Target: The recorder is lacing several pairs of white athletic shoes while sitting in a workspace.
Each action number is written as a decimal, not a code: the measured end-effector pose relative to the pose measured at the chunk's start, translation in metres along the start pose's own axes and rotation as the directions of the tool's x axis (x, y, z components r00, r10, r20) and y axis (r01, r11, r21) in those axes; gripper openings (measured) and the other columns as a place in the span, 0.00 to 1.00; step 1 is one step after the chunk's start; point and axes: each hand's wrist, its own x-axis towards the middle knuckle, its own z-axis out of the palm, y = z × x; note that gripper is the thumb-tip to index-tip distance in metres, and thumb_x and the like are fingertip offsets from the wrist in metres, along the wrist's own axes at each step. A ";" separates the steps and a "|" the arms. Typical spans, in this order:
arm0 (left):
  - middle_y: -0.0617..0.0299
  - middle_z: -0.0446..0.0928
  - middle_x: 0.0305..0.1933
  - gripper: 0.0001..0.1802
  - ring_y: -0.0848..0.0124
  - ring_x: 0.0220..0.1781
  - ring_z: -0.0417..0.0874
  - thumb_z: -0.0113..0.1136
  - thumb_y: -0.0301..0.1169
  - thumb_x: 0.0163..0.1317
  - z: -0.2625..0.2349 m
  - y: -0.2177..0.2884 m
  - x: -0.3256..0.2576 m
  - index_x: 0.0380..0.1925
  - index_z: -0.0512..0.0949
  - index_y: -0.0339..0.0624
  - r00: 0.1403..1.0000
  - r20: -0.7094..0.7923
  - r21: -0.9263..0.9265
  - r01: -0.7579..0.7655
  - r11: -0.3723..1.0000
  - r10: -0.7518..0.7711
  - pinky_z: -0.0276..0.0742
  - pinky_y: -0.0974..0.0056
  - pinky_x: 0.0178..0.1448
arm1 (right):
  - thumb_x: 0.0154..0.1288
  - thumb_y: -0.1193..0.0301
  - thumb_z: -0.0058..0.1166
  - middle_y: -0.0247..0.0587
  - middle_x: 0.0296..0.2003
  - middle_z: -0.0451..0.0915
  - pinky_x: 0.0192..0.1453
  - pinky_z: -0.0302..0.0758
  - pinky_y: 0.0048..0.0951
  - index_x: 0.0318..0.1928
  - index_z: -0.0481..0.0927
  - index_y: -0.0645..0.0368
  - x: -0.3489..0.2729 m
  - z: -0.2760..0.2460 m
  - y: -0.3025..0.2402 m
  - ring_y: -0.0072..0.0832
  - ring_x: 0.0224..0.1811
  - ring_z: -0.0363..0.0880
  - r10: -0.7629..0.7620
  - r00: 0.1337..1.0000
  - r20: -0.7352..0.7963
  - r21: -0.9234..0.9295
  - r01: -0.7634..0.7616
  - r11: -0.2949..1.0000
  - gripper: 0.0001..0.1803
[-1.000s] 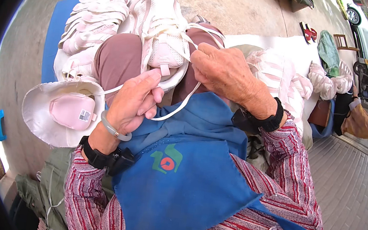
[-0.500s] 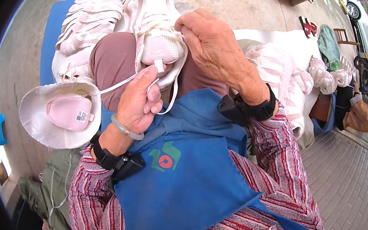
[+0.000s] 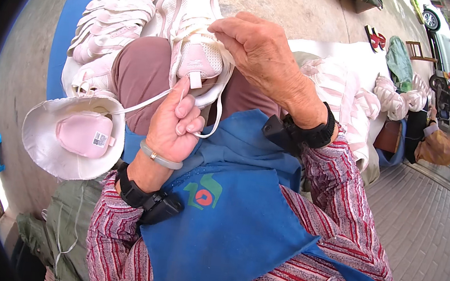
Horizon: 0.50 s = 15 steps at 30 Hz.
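A white-and-pink sneaker (image 3: 198, 12) rests across my knees, its pink tongue (image 3: 201, 60) and white pull tab (image 3: 195, 80) toward me. Thin white shoelace (image 3: 146, 102) runs from the left to my left hand (image 3: 174, 126). The fingers of that hand are curled closed on the lace, its thumb tip beside the tab. A loose loop of lace hangs to the right of the thumb. My right hand (image 3: 265, 56) is bent over the sneaker's right side, fingertips pinched on lace at the eyelets. Its palm and part of the lacing are hidden.
A white cloth bowl (image 3: 37, 130) with a pink padded piece (image 3: 86, 134) stands at my left. Rows of similar shoes lie left (image 3: 111, 22) and right (image 3: 334, 81). A blue apron (image 3: 224, 240) covers my lap. Far right, a person (image 3: 440, 145) sits near more shoes.
My left thumb has moved up and left, closer to the pull tab. My right fingertips have shifted slightly left over the lacing. The lace loop hangs a little farther right.
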 end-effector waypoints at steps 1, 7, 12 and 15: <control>0.73 0.62 0.14 0.10 0.80 0.09 0.57 0.39 0.36 0.75 0.001 0.000 0.000 0.41 0.71 0.48 1.000 -0.001 -0.002 0.001 1.000 -0.001 0.61 0.73 0.17 | 0.57 0.79 0.50 0.51 0.33 0.79 0.39 0.76 0.38 0.40 0.77 0.63 0.001 -0.001 0.001 0.46 0.36 0.80 -0.008 1.000 0.012 -0.002 0.008 1.000 0.09; 0.74 0.62 0.14 0.10 0.81 0.08 0.56 0.41 0.37 0.75 0.017 -0.001 -0.005 0.43 0.71 0.49 0.980 -0.196 0.119 -0.009 0.993 0.032 0.58 0.74 0.15 | 0.57 0.78 0.51 0.49 0.32 0.79 0.39 0.76 0.39 0.45 0.78 0.60 0.003 0.000 0.004 0.46 0.36 0.80 0.182 0.983 -0.015 0.024 -0.181 0.983 0.13; 0.73 0.66 0.17 0.10 0.82 0.08 0.55 0.42 0.38 0.74 0.014 0.001 -0.009 0.44 0.72 0.48 0.988 -0.149 0.174 -0.012 0.985 0.038 0.57 0.75 0.14 | 0.57 0.76 0.54 0.48 0.31 0.78 0.38 0.75 0.39 0.38 0.80 0.59 0.004 0.006 0.010 0.46 0.35 0.79 0.009 0.998 -0.063 -0.097 -0.015 0.995 0.08; 0.72 0.66 0.17 0.11 0.83 0.08 0.55 0.42 0.38 0.74 0.014 -0.001 -0.011 0.46 0.72 0.47 0.982 -0.174 0.170 -0.036 0.985 0.066 0.57 0.76 0.14 | 0.56 0.74 0.56 0.47 0.30 0.77 0.38 0.75 0.39 0.32 0.80 0.59 0.004 0.016 0.011 0.46 0.35 0.78 -0.002 0.997 -0.082 -0.029 0.000 1.000 0.04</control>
